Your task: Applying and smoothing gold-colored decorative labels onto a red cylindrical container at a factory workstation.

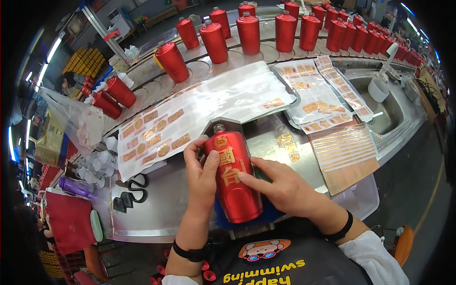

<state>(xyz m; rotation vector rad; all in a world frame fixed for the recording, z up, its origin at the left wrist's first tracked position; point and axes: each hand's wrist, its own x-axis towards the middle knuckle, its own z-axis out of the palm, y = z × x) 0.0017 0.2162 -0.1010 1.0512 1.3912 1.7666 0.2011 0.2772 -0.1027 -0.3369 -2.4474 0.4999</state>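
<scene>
A red metallic bottle (240,202) with gold lettering and a gold emblem lies in front of me, its clear neck tilted away. My left hand (200,173) grips its upper left side, thumb on the front and fingers curled behind the shoulder. From the right, my right hand (285,187) holds the bottle too: the thumb presses on the lower gold character, and the index finger rests along the edge. Beneath the bottle is a blue pad (271,212), mostly hidden. Past the neck spreads a long white sheet of gold decals (199,102).
Red bottles (249,35) line a curved conveyor at the back. To the right are more decal sheets (313,97), a wooden board (354,173) with gold strips, and a sink (389,111). Black scissors (135,190) and a purple bottle (76,186) lie left.
</scene>
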